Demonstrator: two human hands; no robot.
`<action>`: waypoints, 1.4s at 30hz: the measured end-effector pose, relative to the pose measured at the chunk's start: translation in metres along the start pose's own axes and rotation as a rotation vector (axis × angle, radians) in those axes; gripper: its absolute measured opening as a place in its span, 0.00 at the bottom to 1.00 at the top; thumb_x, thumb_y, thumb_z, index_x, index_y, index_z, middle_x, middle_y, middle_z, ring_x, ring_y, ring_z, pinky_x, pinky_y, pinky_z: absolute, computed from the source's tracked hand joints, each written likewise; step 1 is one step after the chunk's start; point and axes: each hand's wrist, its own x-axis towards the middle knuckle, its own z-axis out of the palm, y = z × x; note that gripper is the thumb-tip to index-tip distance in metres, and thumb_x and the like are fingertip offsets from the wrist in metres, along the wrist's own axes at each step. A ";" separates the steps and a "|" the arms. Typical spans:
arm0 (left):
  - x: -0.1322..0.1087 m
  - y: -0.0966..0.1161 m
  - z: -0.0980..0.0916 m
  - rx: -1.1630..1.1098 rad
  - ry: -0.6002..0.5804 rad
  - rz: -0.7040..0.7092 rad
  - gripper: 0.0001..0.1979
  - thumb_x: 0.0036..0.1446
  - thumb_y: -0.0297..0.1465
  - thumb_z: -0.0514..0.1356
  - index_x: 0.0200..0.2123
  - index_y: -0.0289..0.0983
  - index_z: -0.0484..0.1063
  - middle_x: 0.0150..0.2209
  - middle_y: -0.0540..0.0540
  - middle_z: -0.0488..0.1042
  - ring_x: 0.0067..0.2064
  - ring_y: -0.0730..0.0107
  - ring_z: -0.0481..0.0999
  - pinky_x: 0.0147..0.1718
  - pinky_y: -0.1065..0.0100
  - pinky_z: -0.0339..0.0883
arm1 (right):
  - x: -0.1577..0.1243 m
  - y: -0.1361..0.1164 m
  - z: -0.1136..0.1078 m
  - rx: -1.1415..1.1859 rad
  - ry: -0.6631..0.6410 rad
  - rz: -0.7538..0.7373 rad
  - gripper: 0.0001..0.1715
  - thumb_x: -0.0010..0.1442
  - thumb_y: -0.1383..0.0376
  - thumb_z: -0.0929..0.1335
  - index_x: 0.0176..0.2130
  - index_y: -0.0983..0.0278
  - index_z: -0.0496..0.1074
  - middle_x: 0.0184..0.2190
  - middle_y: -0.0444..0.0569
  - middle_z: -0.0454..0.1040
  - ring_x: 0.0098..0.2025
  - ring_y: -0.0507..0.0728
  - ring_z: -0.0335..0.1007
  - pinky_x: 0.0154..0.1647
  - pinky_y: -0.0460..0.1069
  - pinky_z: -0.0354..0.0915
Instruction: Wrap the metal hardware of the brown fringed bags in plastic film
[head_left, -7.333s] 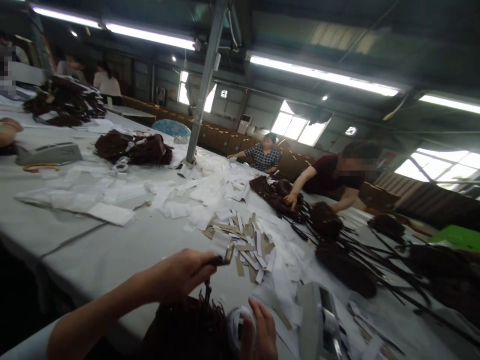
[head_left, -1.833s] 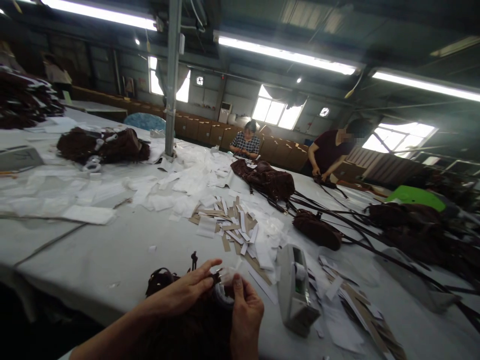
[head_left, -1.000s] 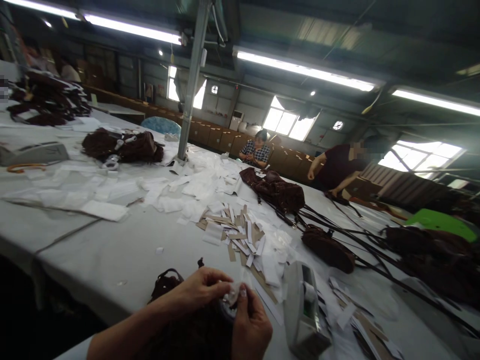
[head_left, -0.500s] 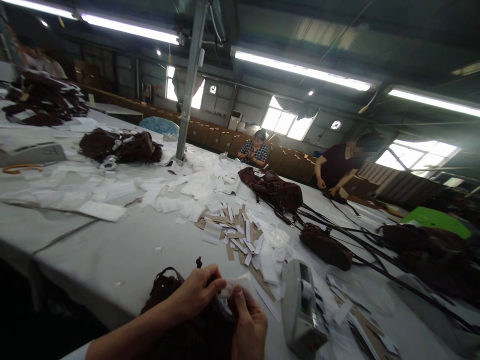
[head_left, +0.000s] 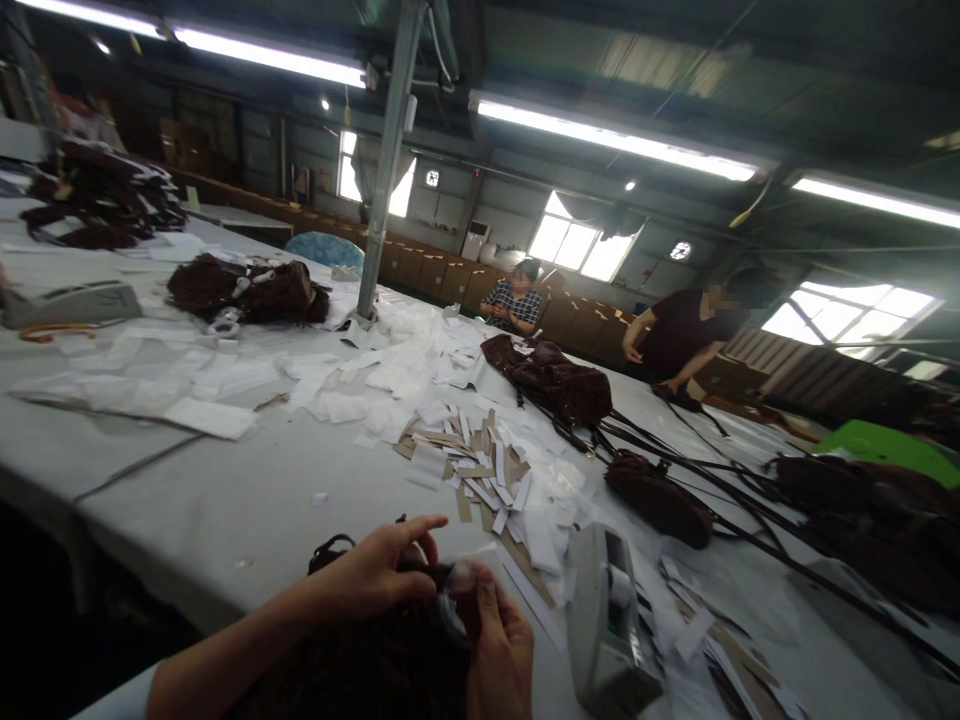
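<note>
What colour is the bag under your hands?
Dark reddish brown; the bag shows in the head view, low in the frame.

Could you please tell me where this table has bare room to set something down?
The widest bare stretch of table lies beyond your left hand, bordered by white sheets and the paper strip pile. Right of your right hand, which shares the held bag, it is crowded: tape dispenser, scraps, other bags, straps.

Paper strips [head_left: 480,470] beside tape dispenser [head_left: 611,620] on table [head_left: 225,500].
</note>
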 end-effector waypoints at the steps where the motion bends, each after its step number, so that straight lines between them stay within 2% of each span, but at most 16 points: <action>1: 0.000 0.001 0.000 0.016 0.003 -0.001 0.33 0.51 0.30 0.62 0.61 0.38 0.60 0.45 0.45 0.71 0.33 0.72 0.70 0.34 0.70 0.64 | 0.000 -0.001 0.000 0.010 -0.010 0.013 0.21 0.51 0.51 0.74 0.36 0.66 0.78 0.32 0.50 0.80 0.34 0.57 0.75 0.36 0.49 0.71; 5: -0.002 0.006 -0.001 0.048 -0.001 0.023 0.28 0.52 0.30 0.61 0.58 0.37 0.66 0.39 0.47 0.73 0.35 0.69 0.71 0.37 0.69 0.65 | 0.000 -0.006 0.004 0.154 0.004 0.151 0.21 0.45 0.53 0.77 0.34 0.65 0.79 0.32 0.49 0.80 0.34 0.56 0.75 0.35 0.48 0.70; 9: -0.002 0.007 -0.002 0.035 0.015 0.021 0.28 0.52 0.28 0.60 0.58 0.39 0.66 0.35 0.50 0.74 0.33 0.70 0.72 0.36 0.69 0.65 | 0.001 -0.013 0.007 0.347 0.003 0.259 0.19 0.38 0.56 0.80 0.29 0.64 0.78 0.30 0.47 0.80 0.32 0.54 0.75 0.31 0.45 0.69; 16: -0.003 0.003 -0.001 0.054 0.041 0.018 0.28 0.52 0.29 0.60 0.58 0.38 0.67 0.35 0.50 0.72 0.33 0.70 0.69 0.36 0.70 0.63 | 0.004 -0.009 0.009 0.336 -0.013 0.286 0.17 0.37 0.61 0.81 0.28 0.64 0.78 0.28 0.46 0.80 0.29 0.52 0.74 0.31 0.45 0.69; 20: -0.003 0.006 0.001 0.099 0.102 0.015 0.25 0.52 0.31 0.60 0.56 0.37 0.70 0.35 0.49 0.72 0.34 0.69 0.69 0.36 0.69 0.62 | 0.004 -0.004 0.011 0.332 -0.011 0.310 0.19 0.36 0.58 0.80 0.28 0.63 0.78 0.28 0.46 0.80 0.29 0.53 0.74 0.29 0.45 0.68; 25: -0.001 0.004 0.003 0.080 0.141 -0.025 0.26 0.51 0.31 0.62 0.55 0.36 0.70 0.36 0.48 0.71 0.33 0.70 0.68 0.34 0.69 0.61 | 0.001 -0.005 0.017 0.200 0.088 0.204 0.23 0.36 0.53 0.80 0.30 0.64 0.78 0.28 0.47 0.80 0.29 0.54 0.74 0.26 0.44 0.67; 28: 0.000 0.001 0.005 0.020 0.110 -0.020 0.29 0.50 0.30 0.62 0.57 0.35 0.67 0.33 0.49 0.71 0.32 0.70 0.68 0.34 0.69 0.62 | 0.000 -0.003 0.015 0.143 0.132 0.140 0.25 0.35 0.51 0.80 0.29 0.65 0.77 0.26 0.47 0.80 0.27 0.55 0.74 0.26 0.45 0.68; 32: 0.000 -0.002 0.006 0.019 0.149 -0.009 0.27 0.50 0.29 0.62 0.56 0.36 0.69 0.34 0.49 0.72 0.34 0.69 0.69 0.36 0.69 0.63 | 0.003 0.007 0.003 -0.103 0.123 -0.011 0.30 0.44 0.44 0.74 0.30 0.68 0.78 0.25 0.50 0.79 0.26 0.57 0.73 0.27 0.48 0.69; 35: 0.000 -0.003 0.008 0.022 0.195 0.006 0.26 0.51 0.29 0.62 0.56 0.38 0.69 0.35 0.48 0.73 0.34 0.68 0.70 0.36 0.67 0.64 | 0.005 0.014 -0.005 -0.357 0.136 -0.178 0.33 0.52 0.40 0.68 0.33 0.68 0.79 0.27 0.52 0.79 0.32 0.59 0.75 0.34 0.50 0.70; 38: 0.000 -0.006 0.011 -0.038 0.215 0.071 0.22 0.53 0.27 0.61 0.52 0.38 0.73 0.37 0.45 0.76 0.37 0.62 0.73 0.40 0.64 0.66 | 0.005 0.016 -0.005 -0.491 0.086 -0.222 0.35 0.56 0.39 0.64 0.36 0.67 0.79 0.31 0.54 0.80 0.36 0.61 0.76 0.40 0.52 0.71; 42: 0.003 -0.007 0.013 -0.147 0.221 0.123 0.12 0.53 0.27 0.62 0.42 0.37 0.79 0.38 0.41 0.79 0.42 0.55 0.76 0.46 0.59 0.67 | 0.007 0.008 0.003 -0.556 0.046 -0.235 0.39 0.55 0.37 0.62 0.36 0.67 0.80 0.32 0.56 0.81 0.36 0.62 0.77 0.39 0.52 0.71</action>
